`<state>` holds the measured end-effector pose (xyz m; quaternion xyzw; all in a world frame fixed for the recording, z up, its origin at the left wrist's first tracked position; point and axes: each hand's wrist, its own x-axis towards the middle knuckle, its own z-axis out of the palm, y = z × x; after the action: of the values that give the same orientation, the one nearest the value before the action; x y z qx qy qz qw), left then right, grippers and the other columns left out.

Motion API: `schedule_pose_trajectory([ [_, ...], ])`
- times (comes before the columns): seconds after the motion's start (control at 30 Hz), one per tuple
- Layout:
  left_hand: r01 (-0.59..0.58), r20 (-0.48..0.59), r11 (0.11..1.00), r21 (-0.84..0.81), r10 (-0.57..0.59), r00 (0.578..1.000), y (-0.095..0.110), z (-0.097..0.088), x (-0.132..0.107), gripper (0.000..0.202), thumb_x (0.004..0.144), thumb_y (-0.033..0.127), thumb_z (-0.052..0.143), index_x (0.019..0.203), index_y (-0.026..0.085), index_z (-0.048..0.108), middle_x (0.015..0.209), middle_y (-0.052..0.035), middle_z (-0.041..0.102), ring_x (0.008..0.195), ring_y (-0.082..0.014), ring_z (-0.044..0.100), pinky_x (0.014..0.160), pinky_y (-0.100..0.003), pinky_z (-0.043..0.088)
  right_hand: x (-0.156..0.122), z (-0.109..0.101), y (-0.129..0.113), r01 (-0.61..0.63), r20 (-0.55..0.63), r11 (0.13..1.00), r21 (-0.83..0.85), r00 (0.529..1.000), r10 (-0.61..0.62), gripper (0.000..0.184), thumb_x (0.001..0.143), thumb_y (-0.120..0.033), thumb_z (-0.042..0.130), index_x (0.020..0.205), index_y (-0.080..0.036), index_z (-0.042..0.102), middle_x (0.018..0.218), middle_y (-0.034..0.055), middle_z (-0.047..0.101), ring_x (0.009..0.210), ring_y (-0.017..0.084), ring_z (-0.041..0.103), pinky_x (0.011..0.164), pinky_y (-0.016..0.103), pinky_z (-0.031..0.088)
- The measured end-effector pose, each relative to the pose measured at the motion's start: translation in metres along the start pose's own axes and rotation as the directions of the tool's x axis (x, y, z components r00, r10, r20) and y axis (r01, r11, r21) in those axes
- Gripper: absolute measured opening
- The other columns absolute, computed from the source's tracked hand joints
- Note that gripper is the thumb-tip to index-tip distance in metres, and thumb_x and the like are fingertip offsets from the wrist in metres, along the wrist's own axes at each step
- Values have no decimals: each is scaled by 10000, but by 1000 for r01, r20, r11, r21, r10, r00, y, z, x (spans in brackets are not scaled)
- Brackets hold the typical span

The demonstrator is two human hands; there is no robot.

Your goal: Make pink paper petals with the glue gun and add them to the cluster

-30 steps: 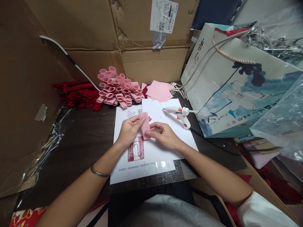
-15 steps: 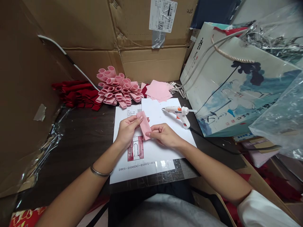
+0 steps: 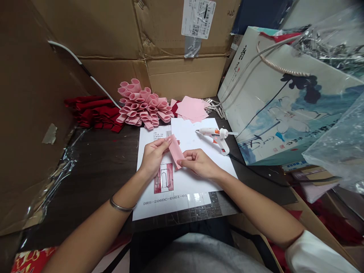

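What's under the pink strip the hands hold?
Under the pink paper strip, a plain white sheet overlaps a printed sheet; the part directly beneath is covered, so marks there cannot be seen.

A narrow, flat rectangular strip of pale pink sheet (image 3: 176, 151) is held tilted above the white paper, its upper end pinched by the left fingers (image 3: 166, 141) and its lower end touched by the right fingers (image 3: 183, 162).

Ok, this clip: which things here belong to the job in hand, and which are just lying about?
Job: left hand, right hand, pink strip, glue gun, pink squares, pink cluster, printed sheet.
Lying about: cartons, gift bag, plastic wrap.
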<state>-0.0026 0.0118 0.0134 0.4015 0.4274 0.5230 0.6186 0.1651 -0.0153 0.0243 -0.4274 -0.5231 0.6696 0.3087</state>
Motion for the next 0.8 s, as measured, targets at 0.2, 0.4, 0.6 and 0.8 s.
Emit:
schedule_pose_trajectory([
  [0.2, 10, 100, 988, 152, -26, 995, 1, 1, -5, 350, 712, 369, 785, 971, 153, 692, 730, -39, 721, 690, -186, 681, 707, -305, 535, 2, -1, 2, 14, -75, 1000, 19, 997, -12, 309, 818, -415, 673, 957, -140, 649, 672, 0, 641, 443, 55, 344, 433, 232, 244],
  [0.4, -118, 148, 935, 334, 72, 986, 9, -3, -7, 180, 732, 271, 738, 888, 181, 732, 844, -40, 724, 823, -201, 659, 786, -305, 506, 1, -7, -2, 79, -186, 995, -66, 978, -90, 265, 830, -417, 645, 902, -163, 623, 833, 30, 649, 506, 73, 420, 466, 244, 295],
  [0.6, -168, 246, 856, 488, 50, 968, 18, -10, -4, 214, 782, 337, 701, 927, 189, 754, 916, -68, 730, 895, -238, 670, 883, -385, 520, 4, -16, 4, 137, -291, 985, -102, 943, -161, 205, 827, -383, 641, 862, -181, 632, 753, 11, 598, 607, 113, 483, 526, 249, 326],
  [0.8, 47, 157, 919, 391, -117, 981, 13, -24, 9, 325, 716, 402, 767, 918, 148, 761, 727, -63, 693, 603, -180, 660, 601, -329, 595, 5, -20, 2, 43, -332, 993, -111, 940, -78, 222, 800, -374, 675, 817, -155, 647, 609, -14, 552, 464, 84, 387, 468, 254, 271],
])
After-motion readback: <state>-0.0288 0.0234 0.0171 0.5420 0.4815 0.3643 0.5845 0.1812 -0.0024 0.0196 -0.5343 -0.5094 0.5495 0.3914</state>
